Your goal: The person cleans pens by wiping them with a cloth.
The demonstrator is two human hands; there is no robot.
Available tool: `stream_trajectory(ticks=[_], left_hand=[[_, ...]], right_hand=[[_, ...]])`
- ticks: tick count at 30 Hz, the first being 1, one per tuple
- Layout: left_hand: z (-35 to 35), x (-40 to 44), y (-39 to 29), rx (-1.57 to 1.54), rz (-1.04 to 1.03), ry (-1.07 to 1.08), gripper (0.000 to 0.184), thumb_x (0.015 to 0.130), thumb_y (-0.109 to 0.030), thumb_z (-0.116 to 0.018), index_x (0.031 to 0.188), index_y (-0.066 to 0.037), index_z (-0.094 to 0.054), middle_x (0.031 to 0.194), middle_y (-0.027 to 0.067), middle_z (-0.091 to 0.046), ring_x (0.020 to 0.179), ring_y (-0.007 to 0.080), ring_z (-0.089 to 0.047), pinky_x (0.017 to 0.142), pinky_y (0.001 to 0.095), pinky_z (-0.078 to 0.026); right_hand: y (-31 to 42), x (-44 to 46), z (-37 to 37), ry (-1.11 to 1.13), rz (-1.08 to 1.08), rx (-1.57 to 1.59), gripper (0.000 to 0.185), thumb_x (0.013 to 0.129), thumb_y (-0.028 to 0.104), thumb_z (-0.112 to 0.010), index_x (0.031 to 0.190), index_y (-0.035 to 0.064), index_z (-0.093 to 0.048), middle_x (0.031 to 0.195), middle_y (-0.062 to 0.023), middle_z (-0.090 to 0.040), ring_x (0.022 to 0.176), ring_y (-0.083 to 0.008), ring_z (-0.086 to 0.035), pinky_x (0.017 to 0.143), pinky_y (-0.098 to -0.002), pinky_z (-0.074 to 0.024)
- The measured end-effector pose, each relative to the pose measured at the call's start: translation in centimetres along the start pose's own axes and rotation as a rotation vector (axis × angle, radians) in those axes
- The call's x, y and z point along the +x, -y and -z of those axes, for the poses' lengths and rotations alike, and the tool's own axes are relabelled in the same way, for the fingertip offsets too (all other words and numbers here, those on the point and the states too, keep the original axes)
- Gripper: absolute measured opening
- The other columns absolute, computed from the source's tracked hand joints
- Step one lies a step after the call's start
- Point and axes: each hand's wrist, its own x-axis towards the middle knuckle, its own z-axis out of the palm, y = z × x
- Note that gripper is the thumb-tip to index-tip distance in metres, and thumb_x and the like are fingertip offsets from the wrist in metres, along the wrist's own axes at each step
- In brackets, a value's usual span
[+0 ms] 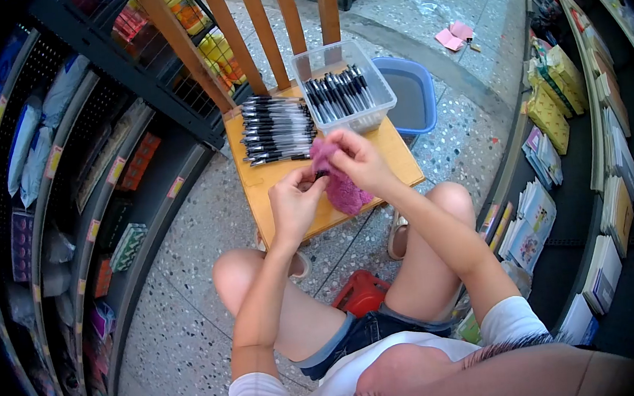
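My left hand (296,201) pinches the black end of a pen (321,174), most of which is hidden by a pink cloth (347,196). With closed fingers, my right hand (360,165) grips that cloth around the pen. Both hands are above the front part of a wooden chair's seat (262,201). Just beyond my left hand lies a stacked pile of black and clear pens (276,129). A clear plastic box (374,116) at the seat's back right holds several more such pens (339,93).
Behind the seat rise the chair's wooden slats (263,31). A blue basin (430,103) of greyish water stands on the floor to the right. Shelves (151,202) flank me on the left, with stocked shelves (595,148) on the right. A red stool (360,291) shows beneath me.
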Motion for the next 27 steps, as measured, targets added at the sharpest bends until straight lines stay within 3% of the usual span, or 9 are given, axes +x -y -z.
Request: stream_trajectory(ticks=[2,5,8,11,14,18,22,25,27], left_hand=[[0.4,0.1,0.1,0.068,-0.039,-0.018,0.02,0.073,-0.003,-0.069,0.091,0.005,-0.066,0.073,0.0059,-0.066,0.062,0.0075,-0.059,0.058,0.0215,-0.048],[0.3,0.1,0.3,0.151,-0.083,-0.016,0.02,0.071,-0.003,-0.07,0.09,0.005,-0.066,0.072,0.0048,-0.066,0.062,0.0068,-0.058,0.057,0.0213,-0.047],[-0.1,0.0,-0.3,0.086,-0.024,0.006,0.021,0.072,-0.006,-0.07,0.088,0.006,-0.066,0.074,0.0082,-0.067,0.062,0.0094,-0.061,0.058,0.0232,-0.049],[-0.6,0.0,1.1,-0.033,0.021,0.018,0.02,0.075,-0.006,-0.069,0.09,0.007,-0.065,0.077,0.0087,-0.067,0.065,0.0104,-0.063,0.059,0.0227,-0.05],[-0.3,0.2,1.0,-0.212,0.088,0.077,0.021,0.08,-0.005,-0.065,0.097,0.007,-0.062,0.083,0.0094,-0.066,0.07,0.0128,-0.064,0.063,0.023,-0.051],[0.6,0.2,0.1,-0.403,0.176,0.168,0.022,0.086,-0.008,-0.059,0.102,0.007,-0.059,0.088,0.011,-0.066,0.077,0.0154,-0.065,0.069,0.0242,-0.052],[0.8,0.3,0.0,-0.428,0.173,0.286,0.021,0.088,-0.011,-0.057,0.101,0.006,-0.06,0.089,0.0106,-0.066,0.078,0.0153,-0.064,0.072,0.025,-0.051],[0.5,0.4,0.8,-0.474,0.191,0.317,0.023,0.088,-0.012,-0.059,0.102,0.005,-0.06,0.089,0.0092,-0.065,0.078,0.0139,-0.064,0.072,0.0238,-0.051],[0.8,0.4,1.4,-0.284,0.204,0.308,0.022,0.087,-0.012,-0.06,0.1,0.006,-0.061,0.087,0.0083,-0.065,0.076,0.0121,-0.062,0.068,0.0231,-0.05]], right_hand=[[-0.5,-0.1,0.3,0.159,0.323,-0.368,0.011,0.084,0.002,-0.051,0.093,0.0001,-0.056,0.081,-0.0082,-0.061,0.075,-0.0095,-0.056,0.063,-0.0244,-0.0455],[0.5,-0.8,0.1,0.116,-0.033,-0.276,0.012,0.081,0.002,-0.052,0.091,-0.0002,-0.057,0.082,-0.0097,-0.062,0.075,-0.0109,-0.057,0.064,-0.0257,-0.0462],[0.2,-0.5,0.3,0.018,-0.133,-0.239,0.012,0.083,0.003,-0.051,0.092,-0.0014,-0.056,0.081,-0.0097,-0.062,0.075,-0.0098,-0.057,0.063,-0.0262,-0.0462],[-0.7,-0.4,0.7,-0.041,-0.164,-0.197,0.012,0.085,0.003,-0.049,0.096,-0.0006,-0.053,0.084,-0.0082,-0.062,0.074,-0.009,-0.057,0.064,-0.0245,-0.0467],[-1.4,0.3,1.0,-0.126,-0.219,0.181,0.011,0.089,0.005,-0.047,0.1,0.002,-0.05,0.089,-0.0063,-0.061,0.076,-0.0077,-0.057,0.064,-0.0225,-0.047],[0.2,0.4,1.6,-0.044,-0.34,0.454,0.014,0.091,0.007,-0.049,0.104,0.0053,-0.046,0.097,-0.0052,-0.06,0.08,-0.0067,-0.056,0.068,-0.0218,-0.0475],[0.6,-0.5,0.5,0.115,-0.371,0.458,0.02,0.088,0.005,-0.053,0.107,0.0041,-0.047,0.095,-0.0051,-0.061,0.079,-0.0071,-0.057,0.07,-0.0216,-0.0479],[-0.3,-0.4,0.4,0.065,-0.358,0.358,0.019,0.089,0.004,-0.051,0.107,0.0031,-0.048,0.095,-0.0059,-0.061,0.078,-0.0083,-0.058,0.069,-0.0208,-0.0483],[-0.4,-0.1,0.3,-0.012,-0.332,0.351,0.017,0.09,0.006,-0.051,0.107,0.0012,-0.05,0.093,-0.0062,-0.062,0.078,-0.0087,-0.058,0.068,-0.0216,-0.0488]])
